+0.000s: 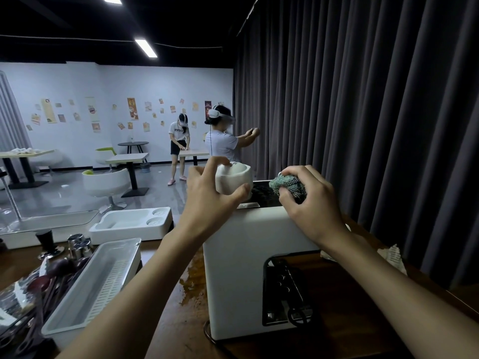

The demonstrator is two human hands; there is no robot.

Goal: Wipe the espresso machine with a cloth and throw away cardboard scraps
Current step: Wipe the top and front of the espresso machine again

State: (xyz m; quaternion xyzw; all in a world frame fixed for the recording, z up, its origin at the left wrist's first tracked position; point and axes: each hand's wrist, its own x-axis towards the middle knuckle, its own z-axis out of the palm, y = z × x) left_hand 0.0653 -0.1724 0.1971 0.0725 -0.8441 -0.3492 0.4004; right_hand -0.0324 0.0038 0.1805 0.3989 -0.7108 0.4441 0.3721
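**Two hands up top: cup in one, cloth in the other**

Left hand [204, 195] holds a white round cup [233, 177] at the far-left end of the machine top, thumb pressed on the near wall, other fingers curled over the rim. Can't tell whether the cup rests on the top or is just clear of it. Right hand [311, 200] has its fingers clamped round a bunched teal-green knit cloth [287, 186], pressed on the dark top plate [261, 193] at the far-right end.

The white boxy espresso machine [241, 268] stands on the brown wooden desk [350, 320], approx. mid-scene, w/ a black control panel on its near side.

Handling, as a guess:
- Cloth: soft, light, squashes to any shape; a wad in the palm gives good pressure.
- Machine: stiff, prob. heavy enough not to slide; smooth casing, maybe slippery if wet.
- Cup: looks breakable; grip the wall, not the rim only.

A pale crumpled scrap [391, 255] lies on the desk right of the machine; cardboard or paper, can't say.
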